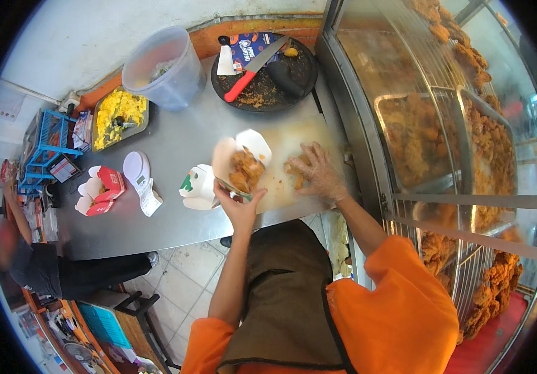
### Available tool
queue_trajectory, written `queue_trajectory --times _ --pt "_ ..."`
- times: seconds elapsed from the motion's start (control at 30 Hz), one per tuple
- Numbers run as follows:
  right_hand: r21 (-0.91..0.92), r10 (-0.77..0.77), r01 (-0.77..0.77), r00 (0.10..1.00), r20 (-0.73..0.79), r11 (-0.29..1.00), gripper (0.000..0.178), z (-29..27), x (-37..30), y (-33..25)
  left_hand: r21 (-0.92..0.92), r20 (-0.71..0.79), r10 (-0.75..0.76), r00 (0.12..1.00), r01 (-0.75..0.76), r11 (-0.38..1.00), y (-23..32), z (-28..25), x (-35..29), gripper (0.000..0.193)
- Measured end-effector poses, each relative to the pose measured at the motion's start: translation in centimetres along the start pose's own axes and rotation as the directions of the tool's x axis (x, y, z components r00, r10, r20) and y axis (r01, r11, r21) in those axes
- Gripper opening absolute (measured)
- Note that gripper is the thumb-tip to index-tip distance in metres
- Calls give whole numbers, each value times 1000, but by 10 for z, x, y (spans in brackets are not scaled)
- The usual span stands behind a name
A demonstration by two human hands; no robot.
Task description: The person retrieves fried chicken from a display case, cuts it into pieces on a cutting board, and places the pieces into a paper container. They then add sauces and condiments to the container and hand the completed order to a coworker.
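My left hand (240, 209) grips a paper takeout box (223, 159), tilted with its mouth toward the right and fried chicken pieces (247, 169) inside. A clear plastic glove covers my right hand (319, 171). Its fingers are spread over more cut chicken pieces (297, 169) on a pale cutting board (281, 198). Part of those pieces is hidden under the fingers. Just left of the held box stands another open takeout box (199, 190), white with green print.
Farther left are a white kitchen scale (136, 167) and a red-and-white food box (108, 187). Behind are a yellow-filled tray (119, 115), a clear plastic bucket (167, 71) and a round dark board (265, 96) bearing a red-handled knife (248, 78). A glass chicken cabinet (368, 118) borders the right; another person (28, 258) stands left.
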State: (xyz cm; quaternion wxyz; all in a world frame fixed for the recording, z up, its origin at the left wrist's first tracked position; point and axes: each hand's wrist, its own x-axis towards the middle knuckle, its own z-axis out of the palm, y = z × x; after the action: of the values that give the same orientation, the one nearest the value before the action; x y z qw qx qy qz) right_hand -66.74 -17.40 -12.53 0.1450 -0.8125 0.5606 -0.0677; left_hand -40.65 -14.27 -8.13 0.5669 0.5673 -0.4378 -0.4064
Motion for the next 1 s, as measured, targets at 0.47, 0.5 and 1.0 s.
queue_trajectory --times 0.47,0.5,1.0 --pt "-45 -175 170 974 -141 984 65 10 24 -1 167 -73 -98 993 109 980 -70 -109 245 110" --pt "-87 -211 201 969 -124 976 63 12 23 -1 148 -24 -91 996 93 985 -81 -115 248 110" --pt "-11 -98 98 995 -36 995 55 3 31 -19 573 73 30 997 -67 817 -110 -219 39 114"
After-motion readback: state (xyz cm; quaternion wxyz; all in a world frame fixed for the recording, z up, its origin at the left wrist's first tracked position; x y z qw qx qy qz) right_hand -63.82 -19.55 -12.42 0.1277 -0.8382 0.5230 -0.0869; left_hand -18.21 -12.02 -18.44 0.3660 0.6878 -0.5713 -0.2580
